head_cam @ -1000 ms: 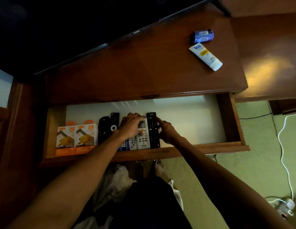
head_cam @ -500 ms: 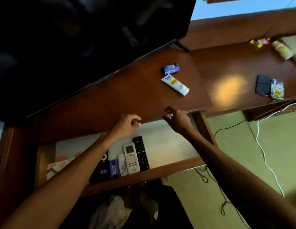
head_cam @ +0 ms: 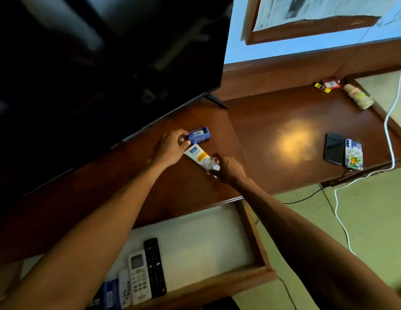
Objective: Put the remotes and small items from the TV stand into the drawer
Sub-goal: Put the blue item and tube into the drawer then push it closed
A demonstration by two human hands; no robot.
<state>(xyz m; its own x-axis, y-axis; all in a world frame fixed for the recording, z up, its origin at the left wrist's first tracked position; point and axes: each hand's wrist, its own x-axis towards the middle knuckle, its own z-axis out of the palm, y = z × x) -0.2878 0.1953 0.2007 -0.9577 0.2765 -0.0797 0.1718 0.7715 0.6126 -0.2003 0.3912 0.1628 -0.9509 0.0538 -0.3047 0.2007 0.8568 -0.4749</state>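
Reaching up from the drawer (head_cam: 257,240), where the remotes (head_cam: 145,271) now lie in a row, both hands have moved to the worktop (head_cam: 195,182). The left hand (head_cam: 170,146) has its grip pinching the small blue box (head_cam: 198,134); the right hand (head_cam: 228,168) closes on the cap end of the white tube (head_cam: 198,155). Both items rest on the wood, unlifted, so these look like the next things for the drawer.

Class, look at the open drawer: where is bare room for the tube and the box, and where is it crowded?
Free: the drawer's white floor between the black remote and its right wall. Crowded: the left end, where remotes lie side by side.
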